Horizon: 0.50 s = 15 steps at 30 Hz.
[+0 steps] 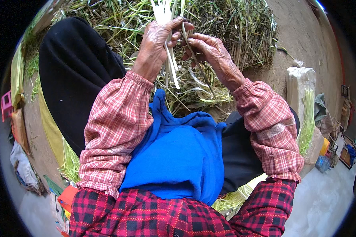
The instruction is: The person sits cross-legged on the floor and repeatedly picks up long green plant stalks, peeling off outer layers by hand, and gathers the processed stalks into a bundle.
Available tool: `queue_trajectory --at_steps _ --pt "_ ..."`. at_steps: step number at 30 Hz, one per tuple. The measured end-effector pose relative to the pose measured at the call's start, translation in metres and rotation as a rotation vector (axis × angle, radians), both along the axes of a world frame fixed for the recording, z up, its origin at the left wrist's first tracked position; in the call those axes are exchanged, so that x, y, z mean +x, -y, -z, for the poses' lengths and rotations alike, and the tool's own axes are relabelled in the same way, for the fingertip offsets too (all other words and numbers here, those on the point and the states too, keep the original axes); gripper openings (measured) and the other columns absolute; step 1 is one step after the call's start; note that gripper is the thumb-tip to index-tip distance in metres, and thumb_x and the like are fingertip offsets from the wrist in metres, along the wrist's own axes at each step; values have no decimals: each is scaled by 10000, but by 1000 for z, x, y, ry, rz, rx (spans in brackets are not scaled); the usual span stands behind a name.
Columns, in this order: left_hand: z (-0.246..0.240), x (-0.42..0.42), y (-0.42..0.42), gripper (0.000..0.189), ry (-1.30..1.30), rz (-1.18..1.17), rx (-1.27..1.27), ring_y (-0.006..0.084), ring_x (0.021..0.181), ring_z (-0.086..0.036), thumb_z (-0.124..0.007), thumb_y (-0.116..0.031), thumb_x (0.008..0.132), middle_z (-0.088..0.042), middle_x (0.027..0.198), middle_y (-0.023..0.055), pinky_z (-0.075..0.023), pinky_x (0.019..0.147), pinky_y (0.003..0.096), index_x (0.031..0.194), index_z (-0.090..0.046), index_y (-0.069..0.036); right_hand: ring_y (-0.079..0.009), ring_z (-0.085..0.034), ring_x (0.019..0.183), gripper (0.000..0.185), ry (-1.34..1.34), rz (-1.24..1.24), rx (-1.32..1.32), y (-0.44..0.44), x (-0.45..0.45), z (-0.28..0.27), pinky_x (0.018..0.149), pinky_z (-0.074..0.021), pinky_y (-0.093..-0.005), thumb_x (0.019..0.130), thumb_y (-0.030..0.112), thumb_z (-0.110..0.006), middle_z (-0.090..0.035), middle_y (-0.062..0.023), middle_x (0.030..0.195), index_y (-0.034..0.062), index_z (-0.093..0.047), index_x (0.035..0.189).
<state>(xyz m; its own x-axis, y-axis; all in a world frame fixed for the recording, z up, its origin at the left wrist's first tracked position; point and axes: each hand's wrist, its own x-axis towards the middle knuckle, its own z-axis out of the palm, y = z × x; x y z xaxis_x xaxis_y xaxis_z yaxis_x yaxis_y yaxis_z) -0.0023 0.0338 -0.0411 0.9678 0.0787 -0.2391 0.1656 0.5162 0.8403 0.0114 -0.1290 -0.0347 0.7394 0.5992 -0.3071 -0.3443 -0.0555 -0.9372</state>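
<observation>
My left hand is closed around a small bunch of pale leafy stalks, whose white ends hang below the palm. Beside it, my right hand pinches a thin, brownish withered strip between thumb and fingers. This strip slants down past the right hand, and its top end lies close to the left fingertips. Below both hands are loose pale and dry scraps. A blue cloth covers my lap.
A large heap of green and dry stalks fills the ground ahead. To the right, pale green shoots lean on a plastic-wrapped block. More shoots lie left by a yellow sheet. An orange container stands lower left.
</observation>
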Motion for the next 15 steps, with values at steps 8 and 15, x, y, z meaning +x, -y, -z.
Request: queue_trajectory --at_steps 8,15 --pt "4 2 -2 125 -3 -124 -43 35 474 -446 -555 -88 854 -622 766 112 -314 345 121 905 -540 25 -274 -579 591 184 848 -53 -345 -2 2 -7 557 -453 -349 841 212 -514 -557 -151 643 40 -578 842" --pt "-2 3 -8 80 135 -320 -74 30 457 -458 -553 -46 837 -610 664 86 -307 336 120 834 -578 30 -325 -565 646 164 982 -202 -508 10 -4 -1 574 -435 -366 853 185 -493 -563 -161 709 28 -540 839"
